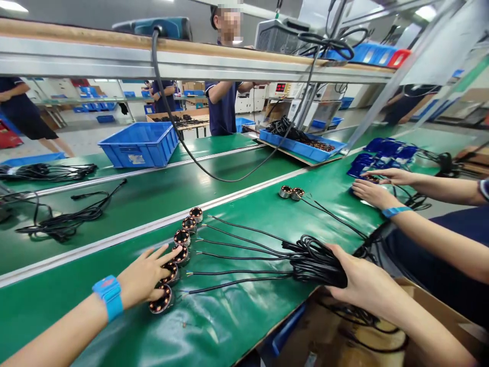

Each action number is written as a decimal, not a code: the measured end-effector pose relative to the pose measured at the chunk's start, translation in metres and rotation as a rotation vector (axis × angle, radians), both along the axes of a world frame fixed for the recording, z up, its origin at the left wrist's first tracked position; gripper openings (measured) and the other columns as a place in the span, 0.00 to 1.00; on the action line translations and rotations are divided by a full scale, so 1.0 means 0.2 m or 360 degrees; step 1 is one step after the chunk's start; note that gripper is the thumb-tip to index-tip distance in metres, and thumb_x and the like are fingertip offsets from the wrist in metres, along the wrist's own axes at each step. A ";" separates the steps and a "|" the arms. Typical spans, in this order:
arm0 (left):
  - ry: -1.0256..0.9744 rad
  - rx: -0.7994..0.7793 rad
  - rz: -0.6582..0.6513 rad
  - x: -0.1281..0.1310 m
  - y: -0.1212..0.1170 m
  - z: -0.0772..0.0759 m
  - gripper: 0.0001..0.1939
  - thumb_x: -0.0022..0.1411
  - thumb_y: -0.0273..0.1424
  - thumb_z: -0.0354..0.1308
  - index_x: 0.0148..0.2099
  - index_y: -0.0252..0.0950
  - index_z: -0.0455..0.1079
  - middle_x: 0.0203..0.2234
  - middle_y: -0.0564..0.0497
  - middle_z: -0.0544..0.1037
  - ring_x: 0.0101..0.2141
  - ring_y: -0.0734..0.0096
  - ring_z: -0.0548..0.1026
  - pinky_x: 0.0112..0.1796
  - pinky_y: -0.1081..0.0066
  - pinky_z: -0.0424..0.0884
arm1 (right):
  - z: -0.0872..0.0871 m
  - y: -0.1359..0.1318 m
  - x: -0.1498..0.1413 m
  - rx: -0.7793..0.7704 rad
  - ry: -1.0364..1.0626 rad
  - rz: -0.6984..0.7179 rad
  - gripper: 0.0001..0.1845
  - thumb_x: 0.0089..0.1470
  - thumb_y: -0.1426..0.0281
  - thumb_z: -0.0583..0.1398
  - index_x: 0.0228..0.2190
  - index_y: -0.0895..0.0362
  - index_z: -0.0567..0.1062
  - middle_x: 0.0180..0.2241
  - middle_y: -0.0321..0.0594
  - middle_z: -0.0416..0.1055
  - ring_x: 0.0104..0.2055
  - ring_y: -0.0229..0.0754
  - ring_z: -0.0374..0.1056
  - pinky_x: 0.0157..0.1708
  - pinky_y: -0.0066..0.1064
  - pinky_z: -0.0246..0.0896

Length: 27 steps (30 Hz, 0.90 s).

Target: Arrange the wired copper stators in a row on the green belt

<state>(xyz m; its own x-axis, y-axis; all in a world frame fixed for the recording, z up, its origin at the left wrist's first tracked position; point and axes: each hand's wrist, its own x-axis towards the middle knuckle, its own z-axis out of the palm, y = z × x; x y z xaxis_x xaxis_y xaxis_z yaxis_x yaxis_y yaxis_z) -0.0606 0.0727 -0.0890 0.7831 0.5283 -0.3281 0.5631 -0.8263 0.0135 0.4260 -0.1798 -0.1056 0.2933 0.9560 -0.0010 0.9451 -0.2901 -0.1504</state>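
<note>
1. Partly covered by the fingers of the left hand (pixel 143 278): lower members of a row of six copper-wound rings (pixel 196 214) on the green table (pixel 244 321).
2. Hidden beneath the black cable bundle (pixel 315 262): some fingertips of the right hand (pixel 361 280).
3. Too small to resolve: details of the coloured wire ends (pixel 189 274) near the rings.
4. Cut off at the right edge: co-worker (pixel 431 239) at the table.
5. At the left hand: fingers spread apart, touching the lower rings.
6. At the right hand: thumb and fingers clamped around the cable bundle, above the table's near edge.
</note>
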 end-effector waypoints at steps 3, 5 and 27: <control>0.0074 0.0025 -0.0193 0.11 0.13 0.02 0.14 0.52 0.25 0.64 0.42 0.45 0.80 0.70 0.55 0.51 0.68 0.41 0.52 0.63 0.38 0.54 | -0.02 -0.15 -0.04 0.0035 0.0015 -0.0124 0.42 0.43 0.61 0.63 0.59 0.46 0.55 0.45 0.47 0.76 0.43 0.64 0.75 0.35 0.46 0.69; 0.0131 0.0021 -0.0324 0.22 0.22 0.04 0.12 0.54 0.27 0.65 0.41 0.45 0.80 0.70 0.56 0.51 0.68 0.41 0.51 0.64 0.38 0.52 | -0.03 -0.23 -0.06 0.0031 0.0015 -0.0226 0.42 0.44 0.61 0.62 0.59 0.48 0.56 0.44 0.45 0.76 0.41 0.62 0.75 0.33 0.45 0.69; -0.1048 -0.0682 -0.0299 1.38 0.15 0.09 0.24 0.72 0.44 0.43 0.51 0.35 0.73 0.49 0.38 0.76 0.54 0.50 0.71 0.60 0.47 0.61 | -0.06 -0.45 0.14 0.0131 0.0431 -0.0978 0.38 0.45 0.61 0.64 0.57 0.55 0.61 0.40 0.45 0.76 0.41 0.56 0.75 0.40 0.39 0.67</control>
<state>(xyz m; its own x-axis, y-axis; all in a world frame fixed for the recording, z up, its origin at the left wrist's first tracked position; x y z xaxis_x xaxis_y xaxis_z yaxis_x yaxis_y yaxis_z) 0.2164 0.1026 -0.0703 0.9495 0.3014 0.0874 0.1813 -0.7542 0.6311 0.4541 -0.2691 -0.1169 0.7834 0.6157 -0.0855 0.5379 -0.7403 -0.4032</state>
